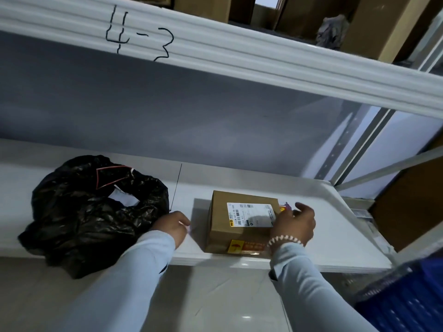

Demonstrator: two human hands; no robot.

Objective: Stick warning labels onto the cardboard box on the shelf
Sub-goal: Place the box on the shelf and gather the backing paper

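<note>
Sitting near the front edge of the white metal shelf (311,236): small brown cardboard box (239,219), already wearing a yellow-orange warning label (242,246) on its front. Pinching a red-and-yellow sticker (285,207) at the box's top right edge: right hand (296,222). Resting loosely curled beside the crumpled black plastic bag (96,212), apparently empty: left hand (173,225). Probably remaining: pressing this second label flat.

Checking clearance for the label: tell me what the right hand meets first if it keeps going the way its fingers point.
Probably the cardboard box: the right hand is at its right top edge, fingers aimed left across the shipping label. Depth is unclear.

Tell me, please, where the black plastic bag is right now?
The black plastic bag sits on the left of the white shelf, left of the cardboard box, with the left hand at its right edge.
</note>
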